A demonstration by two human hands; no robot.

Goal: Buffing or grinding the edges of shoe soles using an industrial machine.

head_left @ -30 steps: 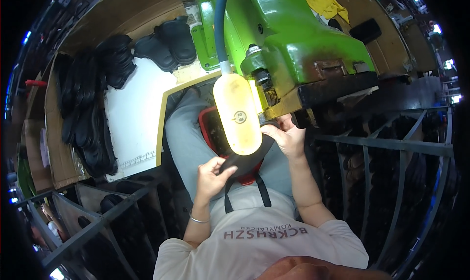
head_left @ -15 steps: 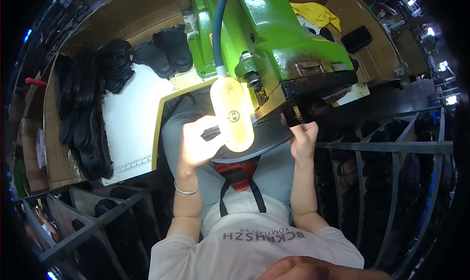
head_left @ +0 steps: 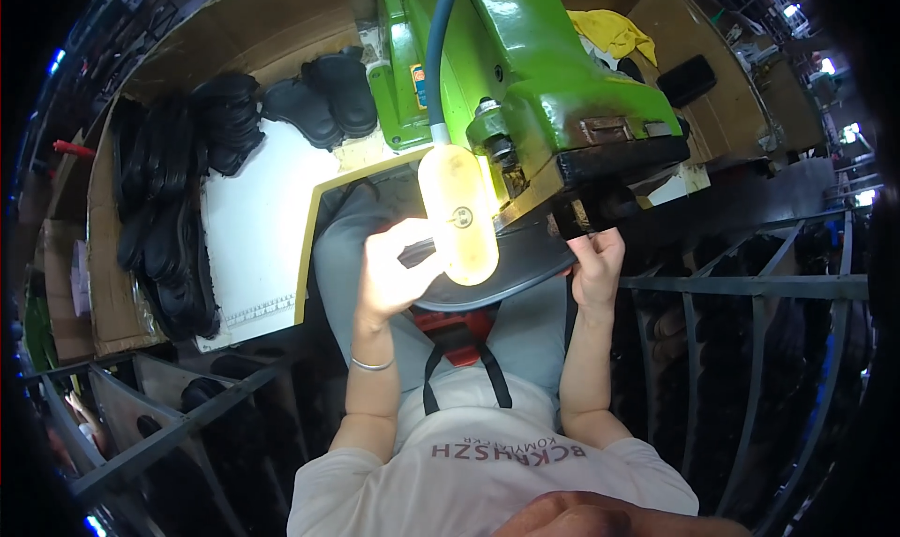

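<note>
A lit, pale yellow oval lamp hangs on a blue flexible neck beside a green machine. My left hand is bent in a pinch at the lamp's left edge, its fingertips hidden behind the lamp. What it holds cannot be made out. Under the dark front end of the machine head, my right hand is closed, thumb and fingers pressed together against something dark. A dark machine part sits just above those fingertips. Below the lamp, between the hands, a dark rounded tray-like surface spans over my lap.
Stacks of black shoe soles lie in a cardboard surround at left, beside a white board with a ruler strip. Two more soles lie farther back. A yellow cloth and a black phone-like object are at right. Metal racks flank me.
The whole view has shifted slightly, so everything sits a little farther right. Both hands keep nearly the same places relative to the lamp and machine.
</note>
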